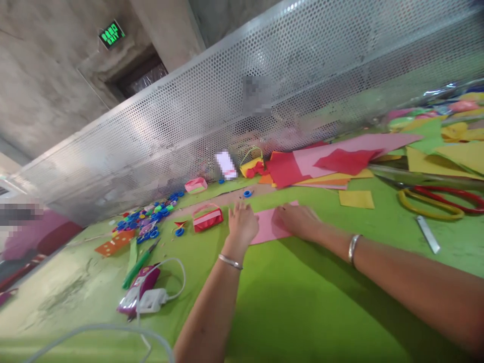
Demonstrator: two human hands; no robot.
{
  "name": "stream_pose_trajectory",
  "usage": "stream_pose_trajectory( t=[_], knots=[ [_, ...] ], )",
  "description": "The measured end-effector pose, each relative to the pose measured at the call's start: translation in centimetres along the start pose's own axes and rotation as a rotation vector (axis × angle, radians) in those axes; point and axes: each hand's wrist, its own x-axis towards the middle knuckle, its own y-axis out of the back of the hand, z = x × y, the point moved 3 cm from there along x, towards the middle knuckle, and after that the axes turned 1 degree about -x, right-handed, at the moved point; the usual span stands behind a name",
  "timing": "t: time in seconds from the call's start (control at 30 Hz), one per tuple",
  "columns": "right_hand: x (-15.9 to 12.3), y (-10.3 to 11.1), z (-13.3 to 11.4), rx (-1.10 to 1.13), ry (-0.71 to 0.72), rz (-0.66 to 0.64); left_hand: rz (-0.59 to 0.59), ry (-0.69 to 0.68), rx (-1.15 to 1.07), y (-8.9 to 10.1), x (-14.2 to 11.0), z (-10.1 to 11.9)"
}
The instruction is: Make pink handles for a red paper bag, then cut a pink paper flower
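Note:
A piece of pink paper [266, 226] lies on the green tabletop between my hands. My left hand [243, 222] rests at the paper's left edge, its fingers stretched out and pointing away from me. Over the right part of the paper is my right hand [297, 220], with fingers blurred, so their grip cannot be made out. Just left of my left hand stands a small red and pink paper bag [207, 220] with a handle. A blue ring-shaped piece [247, 193] lies beyond my hands.
Red paper sheets [282, 169] and a yellow piece [356, 199] lie at the right, near scissors [431, 203] and a pale metallic strip [428, 235]. Leftward are colourful small parts [151, 217], a green-handled tool [139, 265] and a purple corded device [141, 287]. Behind runs a perforated metal panel [189, 121].

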Motion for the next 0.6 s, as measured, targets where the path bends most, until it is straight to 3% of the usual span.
stream_pose_trajectory(
  t=[0.1,0.3,0.47,0.6],
  knots=[
    [-0.1,0.1,0.4,0.019,0.024,0.061,-0.068,-0.069,-0.099,-0.4,0.3,0.6],
    [0.7,0.6,1.8,0.079,0.122,0.28,-0.016,-0.096,-0.262,0.0,0.4,-0.8],
    [0.6,1.5,1.6,0.183,0.214,0.307,-0.055,-0.214,-0.464,0.0,0.5,-0.6],
    [0.1,2.5,1.6,0.272,0.278,0.182,-0.052,-0.217,-0.584,0.4,0.9,-1.2]
  ],
)
